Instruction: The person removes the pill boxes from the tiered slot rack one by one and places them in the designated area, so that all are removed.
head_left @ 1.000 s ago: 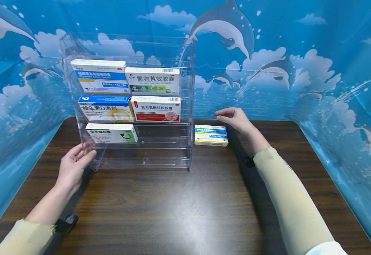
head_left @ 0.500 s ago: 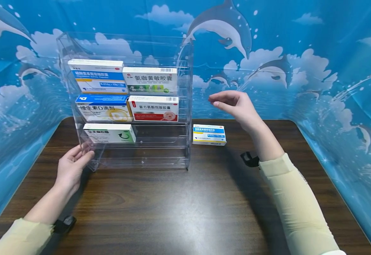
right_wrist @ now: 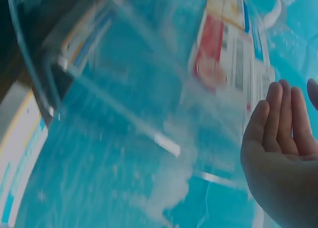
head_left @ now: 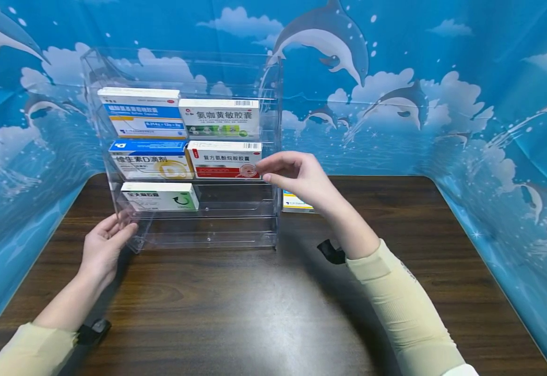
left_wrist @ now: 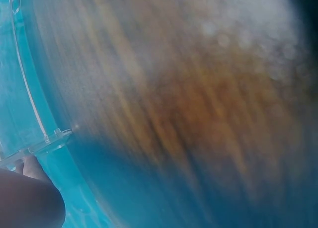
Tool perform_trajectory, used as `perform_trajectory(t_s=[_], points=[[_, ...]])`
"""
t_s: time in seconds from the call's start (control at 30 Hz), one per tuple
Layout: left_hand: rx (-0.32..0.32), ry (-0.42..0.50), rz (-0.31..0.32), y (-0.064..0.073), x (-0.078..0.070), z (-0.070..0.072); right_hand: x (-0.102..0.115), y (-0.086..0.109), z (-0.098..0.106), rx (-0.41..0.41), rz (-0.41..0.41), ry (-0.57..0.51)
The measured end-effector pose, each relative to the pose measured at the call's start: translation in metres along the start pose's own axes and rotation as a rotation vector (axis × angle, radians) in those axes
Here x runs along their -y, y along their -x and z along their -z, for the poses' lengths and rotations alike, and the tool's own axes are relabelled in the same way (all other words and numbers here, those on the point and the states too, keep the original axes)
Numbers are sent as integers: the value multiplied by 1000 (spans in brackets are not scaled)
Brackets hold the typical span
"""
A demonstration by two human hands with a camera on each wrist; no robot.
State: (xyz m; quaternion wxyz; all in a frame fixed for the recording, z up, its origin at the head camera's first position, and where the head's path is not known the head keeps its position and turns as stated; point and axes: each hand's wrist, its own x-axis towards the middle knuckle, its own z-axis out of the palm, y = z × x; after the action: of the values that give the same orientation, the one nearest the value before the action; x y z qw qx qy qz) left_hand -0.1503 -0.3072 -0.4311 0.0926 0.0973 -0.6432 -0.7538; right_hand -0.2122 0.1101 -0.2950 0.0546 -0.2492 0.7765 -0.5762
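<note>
A clear acrylic display rack (head_left: 236, 239) stands on the left of the table. My left hand (head_left: 102, 248) pinches its lower left side panel, thumb in front; the left wrist view shows the thumb side (left_wrist: 32, 195) at the clear edge. Extended fingers and thumb of my right hand (head_left: 297, 180) point left, the tips right at the right end of a red-and-white medicine box (head_left: 222, 159) in the rack. In the right wrist view the fingers (right_wrist: 285, 118) look straight, with nothing in the palm. Partly hidden behind this hand, a blue-and-white medicine box (head_left: 297, 203) lies on the table.
Other medicine boxes fill the rack: a blue-striped one (head_left: 142, 117) and a green-and-white one (head_left: 222, 121) above, a yellow-and-blue one (head_left: 149, 164) in the middle, a white-green one (head_left: 161, 198) below. A dolphin-print curtain (head_left: 395, 104) surrounds the wooden table (head_left: 217, 303).
My right hand has risen from beside the box on the table, then swung left to the rack's right side. The left hand keeps its hold; the boxes stay where they were.
</note>
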Motion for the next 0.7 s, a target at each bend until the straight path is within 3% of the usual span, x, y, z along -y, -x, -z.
perform_trajectory(t_s=[0.37,0.7], points=[[-6,-8,2,-1,1,0,-3,-16,-63,74,2,-52],[-6,-32,29,0,-1,0,-17,-32,-96,51,-10,-66]])
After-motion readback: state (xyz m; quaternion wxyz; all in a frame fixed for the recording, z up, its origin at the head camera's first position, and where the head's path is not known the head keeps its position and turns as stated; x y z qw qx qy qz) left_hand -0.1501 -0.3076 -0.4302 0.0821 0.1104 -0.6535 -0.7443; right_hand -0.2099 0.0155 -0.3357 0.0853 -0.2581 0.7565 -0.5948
